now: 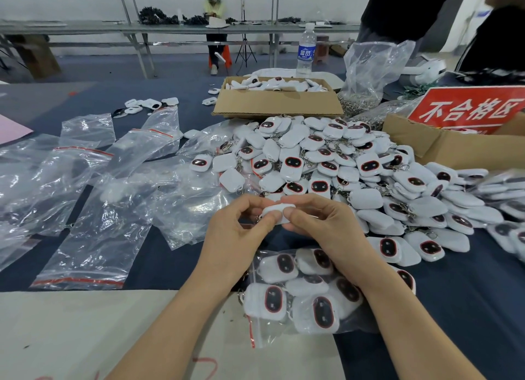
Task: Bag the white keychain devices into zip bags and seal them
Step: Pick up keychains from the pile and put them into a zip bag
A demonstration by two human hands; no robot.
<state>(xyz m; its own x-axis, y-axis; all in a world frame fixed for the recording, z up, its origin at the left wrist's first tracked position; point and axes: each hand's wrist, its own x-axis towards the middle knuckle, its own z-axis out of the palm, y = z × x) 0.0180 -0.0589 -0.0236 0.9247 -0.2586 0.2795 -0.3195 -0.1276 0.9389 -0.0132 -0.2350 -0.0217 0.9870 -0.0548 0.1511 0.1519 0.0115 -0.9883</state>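
— What are the hands doing?

— The left hand [241, 226] and right hand [315, 217] meet on one white keychain device [277, 210]. Both pinch it between thumb and curled fingers, just above the table. Its face is turned away, so only smooth, rounded white plastic shows.

— And under the wrists?

— A filled zip bag [301, 294] of clear film lies there, holding several devices. Each has a dark oval window ringed in red. A red zip strip runs along the bag's left edge; I cannot tell whether it is sealed.

— Further out?

— A loose pile of devices [341, 163] lies just beyond the fingers, metal rings tangled among them. To the left lie crinkled empty zip bags [99, 209], overlapping.

— Any writing?

— A red sign [468, 109] reads 不合格区 in white, standing in a cardboard box [443, 146] at the right. The water bottle [306, 51] has a blue label, too blurred to read.

— Room to move?

— A strip of dark blue cloth [176, 260] shows between the empty bags and the filled one. A pale sheet [85, 322] covers the near edge. A second open box [277, 101] sits behind the pile.
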